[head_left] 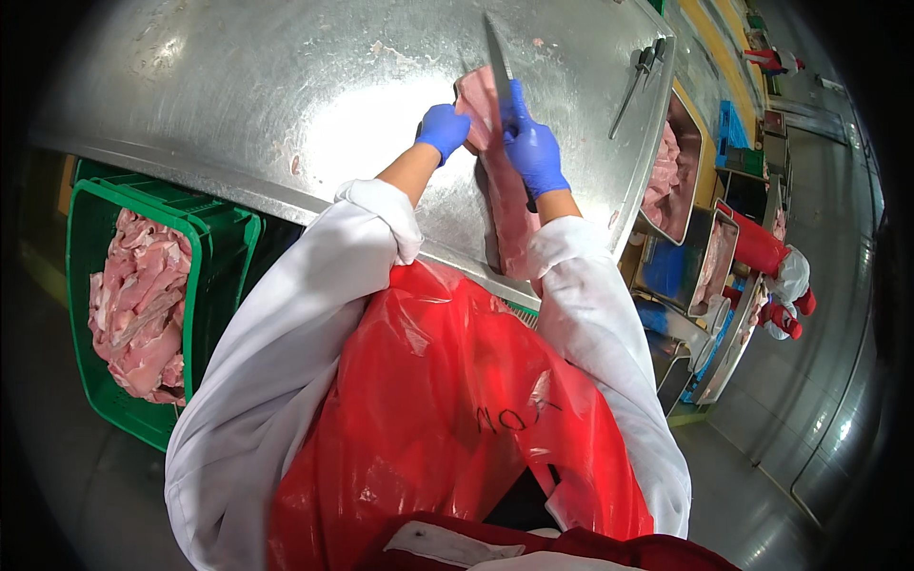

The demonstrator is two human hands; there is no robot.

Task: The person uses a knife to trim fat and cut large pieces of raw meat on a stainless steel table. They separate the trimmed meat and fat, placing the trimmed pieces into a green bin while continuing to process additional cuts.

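Note:
A long strip of pale pink raw meat lies on the steel table, stretching from its middle toward the near edge. My left hand, in a blue glove, grips the meat's left side near the far end. In my right hand, also gloved in blue, is a knife, its long blade pointing away from me over the far part of the meat. My right index finger lies along the back of the knife. Whether the blade has entered the meat, I cannot tell.
A green crate full of meat pieces stands at the left below the table. Toward the table's right edge lie a sharpening steel and a dark-handled tool. Beyond that edge is a metal tray with meat. Farther right, people in red aprons stand at other tables.

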